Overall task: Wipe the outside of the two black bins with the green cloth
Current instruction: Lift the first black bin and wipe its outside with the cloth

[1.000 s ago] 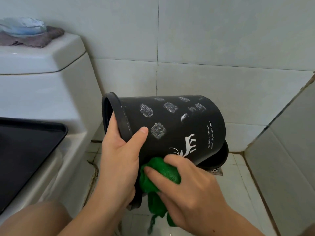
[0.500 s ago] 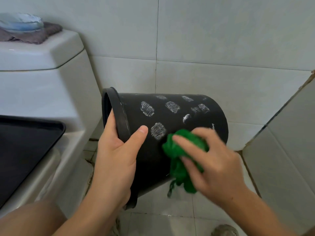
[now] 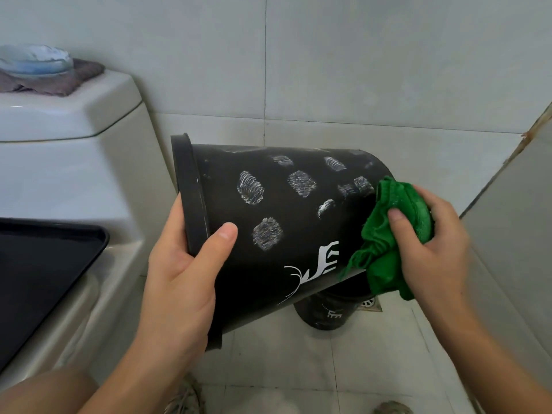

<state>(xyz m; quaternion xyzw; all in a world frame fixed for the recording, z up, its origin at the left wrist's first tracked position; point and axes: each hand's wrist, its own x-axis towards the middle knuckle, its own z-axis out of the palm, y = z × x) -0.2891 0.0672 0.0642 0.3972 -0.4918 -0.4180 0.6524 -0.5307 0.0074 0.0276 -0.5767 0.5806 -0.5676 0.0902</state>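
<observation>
A black bin (image 3: 268, 210) with white smudge marks and a white deer print is held on its side in the air, its rim to the left. My left hand (image 3: 185, 276) grips that rim, thumb on the outer wall. My right hand (image 3: 430, 243) holds a bunched green cloth (image 3: 385, 243) against the bin's base end on the right. A second black bin (image 3: 325, 313) stands on the floor under the first, mostly hidden by it.
A white toilet (image 3: 68, 174) with a black seat lid (image 3: 38, 273) fills the left. On its tank lie a grey cloth (image 3: 62, 82) and a blue dish (image 3: 35, 59). A floor drain (image 3: 370, 303) sits by the standing bin. Tiled walls close in behind and to the right.
My right hand has swept the green cloth from the bin's lower side up and rightward to its base end. The bin has turned slightly, showing the deer print again.
</observation>
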